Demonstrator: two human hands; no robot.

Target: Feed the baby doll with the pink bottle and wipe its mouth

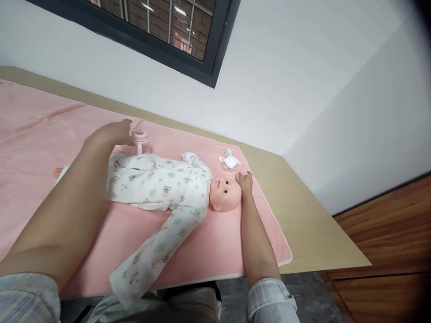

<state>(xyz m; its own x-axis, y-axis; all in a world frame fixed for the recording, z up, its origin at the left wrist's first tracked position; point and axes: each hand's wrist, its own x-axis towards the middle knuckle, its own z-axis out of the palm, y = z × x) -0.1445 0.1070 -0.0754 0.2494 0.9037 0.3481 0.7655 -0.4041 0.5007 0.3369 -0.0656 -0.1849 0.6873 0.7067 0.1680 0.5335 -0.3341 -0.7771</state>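
A baby bottle (141, 141) with a pink collar, a pink handle and a clear teat stands upright beside the doll's legs. My left hand (117, 132) is at its left side, with the fingers against it; part of the grip is hidden. On a pink blanket (215, 242) lies a baby doll (226, 194) on its back, dressed in a white printed outfit (161, 181). Just past the doll's head, my right hand (246, 183) rests low over the blanket, its fingers curled round a small clear object (243, 175), too small to name surely.
A crumpled clear packet (229, 160) with something white in it lies above the doll's head. The beige tabletop (303, 224) shows beyond the blanket, against a white wall with a dark-framed window (202, 67). Wooden panels (387, 237) stand at the right.
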